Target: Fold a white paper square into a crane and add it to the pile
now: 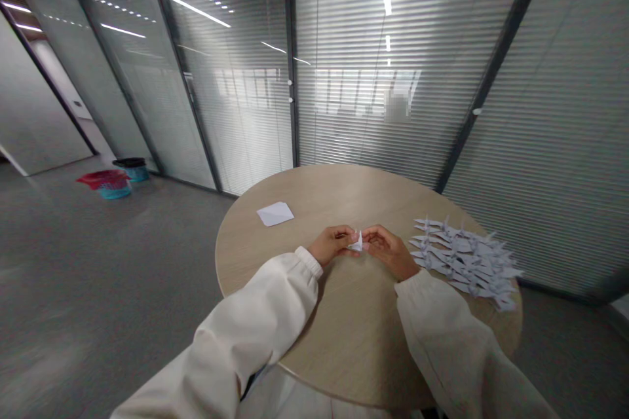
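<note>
- Right there in the middle of it all: a small folded white paper piece [356, 243], pinched up off the tabletop, near its edge closest to the person and partly hidden by the hands.
- The left hand [332, 244] comes in from one side, its fingers [346, 234] closed narrow on the paper.
- The right hand [388, 250] meets it, fingers [369, 235] curled in tight on the other side.
- Cream sleeves [246, 327] run back off the table.
- Off to the right edge of the tabletop [354, 321], a big overlapping heap of pale origami cranes [462, 259].
- Towards the far left edge, one flat square paper sheet [275, 213].
- Out on the gray floor [122, 275], a teal basket [115, 191] under a red cover [98, 179], and just behind it a teal bin [133, 173] with a black rim; contents hidden.
</note>
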`<state>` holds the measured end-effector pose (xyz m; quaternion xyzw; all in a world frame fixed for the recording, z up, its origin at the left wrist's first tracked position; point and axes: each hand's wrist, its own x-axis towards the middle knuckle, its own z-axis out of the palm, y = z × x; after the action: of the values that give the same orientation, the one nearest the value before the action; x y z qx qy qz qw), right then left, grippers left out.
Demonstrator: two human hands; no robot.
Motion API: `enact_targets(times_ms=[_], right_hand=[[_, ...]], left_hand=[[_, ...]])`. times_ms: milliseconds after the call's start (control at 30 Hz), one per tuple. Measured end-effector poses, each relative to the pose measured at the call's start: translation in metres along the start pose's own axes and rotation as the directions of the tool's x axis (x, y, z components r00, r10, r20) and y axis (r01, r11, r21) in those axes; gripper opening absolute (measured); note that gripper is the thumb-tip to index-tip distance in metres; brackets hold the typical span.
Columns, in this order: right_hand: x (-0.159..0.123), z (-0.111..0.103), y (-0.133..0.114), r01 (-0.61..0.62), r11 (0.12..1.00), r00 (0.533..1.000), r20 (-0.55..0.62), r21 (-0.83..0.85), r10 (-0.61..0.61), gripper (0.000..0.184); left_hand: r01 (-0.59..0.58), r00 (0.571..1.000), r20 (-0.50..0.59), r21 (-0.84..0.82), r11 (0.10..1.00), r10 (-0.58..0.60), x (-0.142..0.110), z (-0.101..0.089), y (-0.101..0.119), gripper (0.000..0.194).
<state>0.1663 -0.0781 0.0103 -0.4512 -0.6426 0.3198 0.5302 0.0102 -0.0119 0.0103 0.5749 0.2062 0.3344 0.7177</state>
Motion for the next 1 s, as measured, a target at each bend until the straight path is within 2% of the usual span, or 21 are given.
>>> enact_targets(times_ms=[200,433,600,767,1000], right_hand=[[0.0003,0.0016,0.0030,0.010,0.997,1.000,-0.023,-0.071,-0.011,0.017],[-0.0026,0.0050,0.0002,0.107,0.967,0.991,-0.058,-0.233,-0.124,0.030],[-0.0014,0.0025,0.0015,0.163,0.915,0.974,-0.091,-0.370,-0.210,0.018],[-0.0008,0.0017,0.0032,0.237,0.847,0.951,-0.066,-0.477,-0.303,0.012],[-0.0011,0.0012,0.0076,0.293,0.790,0.941,0.017,-0.538,-0.337,0.015]], left_hand=[[-0.005,1.000,0.019,0.036,0.999,0.004,0.0014,-0.0019,-0.0021,0.038],[0.001,0.999,0.034,0.120,0.993,-0.005,0.0013,0.0002,-0.0015,0.039],[0.011,1.000,0.028,0.120,0.993,-0.014,0.0005,0.0021,-0.0023,0.040],[0.014,1.000,-0.006,0.158,0.987,-0.013,0.0008,0.0023,-0.0025,0.042],[0.021,1.000,-0.020,0.296,0.955,-0.016,0.0015,-0.0010,-0.0052,0.042]])
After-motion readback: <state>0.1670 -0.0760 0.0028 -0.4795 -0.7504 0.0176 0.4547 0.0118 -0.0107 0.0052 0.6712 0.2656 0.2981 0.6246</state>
